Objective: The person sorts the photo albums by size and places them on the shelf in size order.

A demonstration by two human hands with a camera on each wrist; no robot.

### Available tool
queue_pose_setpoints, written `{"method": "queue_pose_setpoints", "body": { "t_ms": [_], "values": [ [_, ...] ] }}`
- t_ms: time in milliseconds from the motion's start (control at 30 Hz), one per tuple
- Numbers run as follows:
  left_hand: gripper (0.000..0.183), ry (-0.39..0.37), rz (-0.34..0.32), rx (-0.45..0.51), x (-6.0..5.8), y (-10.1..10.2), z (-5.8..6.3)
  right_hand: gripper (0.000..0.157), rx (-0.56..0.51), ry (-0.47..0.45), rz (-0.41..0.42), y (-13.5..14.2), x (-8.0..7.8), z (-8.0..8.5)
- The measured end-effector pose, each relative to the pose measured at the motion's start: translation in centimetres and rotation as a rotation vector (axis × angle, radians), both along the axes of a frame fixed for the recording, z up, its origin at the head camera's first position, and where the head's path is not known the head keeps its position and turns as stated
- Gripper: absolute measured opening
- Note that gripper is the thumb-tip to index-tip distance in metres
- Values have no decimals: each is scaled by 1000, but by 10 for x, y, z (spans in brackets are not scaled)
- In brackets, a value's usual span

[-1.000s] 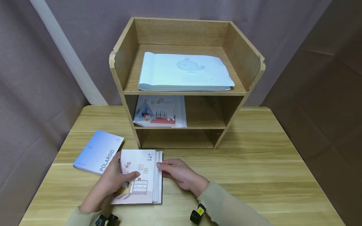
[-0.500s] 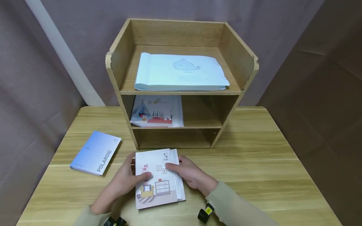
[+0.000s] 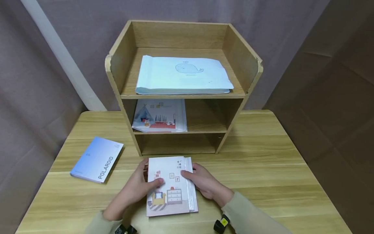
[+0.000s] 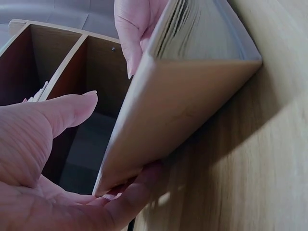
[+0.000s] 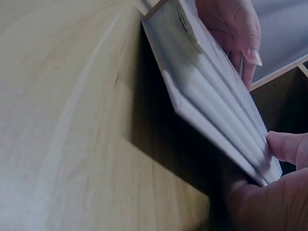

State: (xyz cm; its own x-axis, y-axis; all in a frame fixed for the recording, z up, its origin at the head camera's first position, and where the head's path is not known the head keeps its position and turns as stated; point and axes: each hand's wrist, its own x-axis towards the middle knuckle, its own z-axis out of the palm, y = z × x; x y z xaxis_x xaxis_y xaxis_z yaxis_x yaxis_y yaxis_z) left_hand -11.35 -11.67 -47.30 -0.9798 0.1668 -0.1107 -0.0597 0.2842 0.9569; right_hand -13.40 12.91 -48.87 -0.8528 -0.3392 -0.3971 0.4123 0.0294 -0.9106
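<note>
A pale illustrated book, its cover drawn with a yellow armchair and a chest of drawers, is held between both hands in front of the shelf. My left hand supports its left edge, fingers curled beneath the spine and thumb over the cover; in the left wrist view that thumb stands a little off the book. On the opposite edge my right hand pinches the book, thumb on top and fingers underneath. The right wrist view shows the page edges stepped and slightly spread. A shadow lies on the table below the book.
A wooden shelf unit stands behind the hands. Its top level bears a pale blue whale-print book, and the middle level a tent-picture book at left. On the table's left lies a blue POLAROID book.
Both hands have carried the illustrated book to the right, away from the POLAROID book. My right thumb has moved from the page edges onto the cover, and the stepped edges look closer together.
</note>
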Motion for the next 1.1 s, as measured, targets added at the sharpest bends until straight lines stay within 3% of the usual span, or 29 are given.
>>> {"method": "queue_pose_setpoints", "body": {
  "t_ms": [400, 600, 767, 900, 1100],
  "values": [
    [91, -44, 5, 126, 2, 7, 3, 50, 16, 86, -68, 10, 6, 2],
    [79, -40, -94, 159, 7, 9, 3, 50, -16, 173, -70, 17, 9, 13],
    [69, 3, -197, 197, 10, 13, 4, 44, -33, 250, -101, 24, 11, 23],
    [64, 42, -239, 232, 13, 18, 6, 40, -67, 330, -137, 28, 11, 34],
    [60, 121, -197, 206, 15, 28, 10, 38, -109, 443, -166, 33, 6, 51]
  ]
}}
